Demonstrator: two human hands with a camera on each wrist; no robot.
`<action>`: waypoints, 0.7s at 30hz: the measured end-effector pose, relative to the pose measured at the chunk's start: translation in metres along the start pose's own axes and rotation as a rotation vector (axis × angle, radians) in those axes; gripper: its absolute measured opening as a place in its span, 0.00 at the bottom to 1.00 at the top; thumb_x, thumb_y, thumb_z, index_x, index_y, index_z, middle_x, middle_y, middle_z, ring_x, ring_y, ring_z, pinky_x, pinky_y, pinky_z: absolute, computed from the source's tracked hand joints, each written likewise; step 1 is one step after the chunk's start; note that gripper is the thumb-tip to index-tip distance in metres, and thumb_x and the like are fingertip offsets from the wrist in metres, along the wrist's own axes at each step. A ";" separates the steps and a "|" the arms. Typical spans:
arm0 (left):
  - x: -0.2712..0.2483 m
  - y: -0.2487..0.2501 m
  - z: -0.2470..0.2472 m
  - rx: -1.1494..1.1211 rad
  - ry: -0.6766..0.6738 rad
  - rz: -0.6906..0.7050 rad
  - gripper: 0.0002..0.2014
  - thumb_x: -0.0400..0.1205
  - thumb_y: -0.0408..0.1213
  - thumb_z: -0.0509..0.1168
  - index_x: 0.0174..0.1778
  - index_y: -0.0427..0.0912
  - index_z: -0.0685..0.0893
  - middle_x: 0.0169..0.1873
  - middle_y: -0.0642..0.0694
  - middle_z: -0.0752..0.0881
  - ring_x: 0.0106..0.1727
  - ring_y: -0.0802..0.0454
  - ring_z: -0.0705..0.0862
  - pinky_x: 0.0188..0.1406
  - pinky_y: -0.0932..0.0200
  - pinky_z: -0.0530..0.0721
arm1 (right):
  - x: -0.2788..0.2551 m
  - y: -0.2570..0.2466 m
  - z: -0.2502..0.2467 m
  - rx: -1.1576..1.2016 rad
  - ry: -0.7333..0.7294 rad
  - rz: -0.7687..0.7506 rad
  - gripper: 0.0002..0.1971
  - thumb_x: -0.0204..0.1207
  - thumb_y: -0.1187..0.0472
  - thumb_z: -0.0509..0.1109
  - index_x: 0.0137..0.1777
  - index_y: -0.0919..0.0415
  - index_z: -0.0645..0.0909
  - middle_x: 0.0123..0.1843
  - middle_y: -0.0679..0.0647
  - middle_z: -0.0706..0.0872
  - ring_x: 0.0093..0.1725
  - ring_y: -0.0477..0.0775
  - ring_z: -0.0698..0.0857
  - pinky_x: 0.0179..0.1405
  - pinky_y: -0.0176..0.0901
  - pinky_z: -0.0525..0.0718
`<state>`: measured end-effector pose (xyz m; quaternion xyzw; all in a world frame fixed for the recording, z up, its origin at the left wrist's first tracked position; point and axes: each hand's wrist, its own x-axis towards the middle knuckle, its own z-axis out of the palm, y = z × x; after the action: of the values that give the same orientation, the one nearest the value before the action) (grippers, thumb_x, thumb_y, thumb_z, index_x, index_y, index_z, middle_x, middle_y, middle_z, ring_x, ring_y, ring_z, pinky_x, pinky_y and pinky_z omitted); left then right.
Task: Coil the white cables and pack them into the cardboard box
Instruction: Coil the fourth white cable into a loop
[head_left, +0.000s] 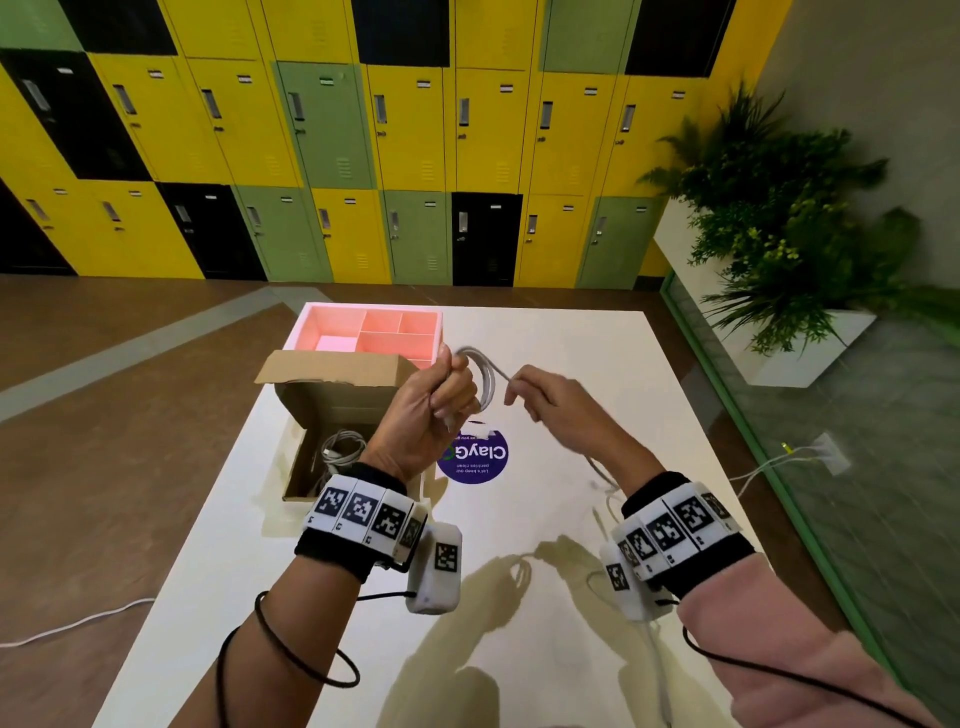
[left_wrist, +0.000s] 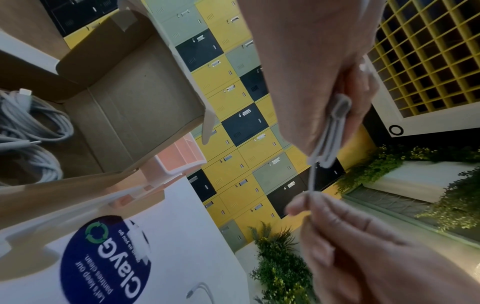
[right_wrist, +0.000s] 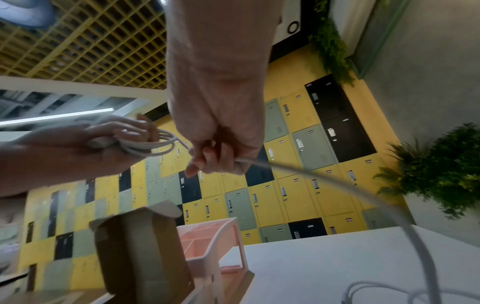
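Now the left hand (head_left: 431, 410) grips a thin white cable (head_left: 480, 382) in loops; the right hand (head_left: 561, 410), at 3 o'clock, pinches its loose strand.

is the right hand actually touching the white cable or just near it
Touching. In the right wrist view the right hand pinches the white cable, which runs out from between its curled fingers; the head view agrees.

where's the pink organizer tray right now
In the head view the pink organizer tray sits at the white table's far left edge, directly behind the open cardboard box.
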<state>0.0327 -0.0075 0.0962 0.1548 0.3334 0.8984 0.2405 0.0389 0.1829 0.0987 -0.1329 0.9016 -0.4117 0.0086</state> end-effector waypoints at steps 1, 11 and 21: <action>0.001 0.001 0.002 0.046 0.020 0.031 0.20 0.90 0.44 0.42 0.47 0.39 0.76 0.18 0.55 0.69 0.20 0.62 0.66 0.27 0.70 0.70 | -0.002 0.001 0.005 -0.052 -0.043 0.012 0.14 0.87 0.54 0.55 0.48 0.57 0.80 0.29 0.47 0.75 0.27 0.40 0.73 0.31 0.35 0.70; 0.005 -0.005 0.003 0.454 0.177 0.097 0.18 0.90 0.36 0.47 0.73 0.34 0.68 0.55 0.46 0.90 0.59 0.49 0.87 0.66 0.56 0.79 | -0.017 -0.018 0.028 -0.375 -0.324 0.008 0.15 0.87 0.52 0.52 0.59 0.59 0.76 0.55 0.63 0.85 0.48 0.59 0.82 0.41 0.47 0.77; 0.004 -0.014 -0.006 1.028 0.273 0.011 0.13 0.89 0.42 0.50 0.61 0.39 0.75 0.53 0.38 0.89 0.51 0.45 0.89 0.56 0.45 0.86 | -0.016 -0.035 0.015 -0.433 -0.275 -0.065 0.15 0.87 0.52 0.55 0.65 0.58 0.76 0.60 0.60 0.85 0.55 0.58 0.85 0.44 0.47 0.86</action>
<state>0.0308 0.0007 0.0828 0.1363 0.7580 0.6324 0.0832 0.0643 0.1541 0.1137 -0.2154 0.9543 -0.1871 0.0893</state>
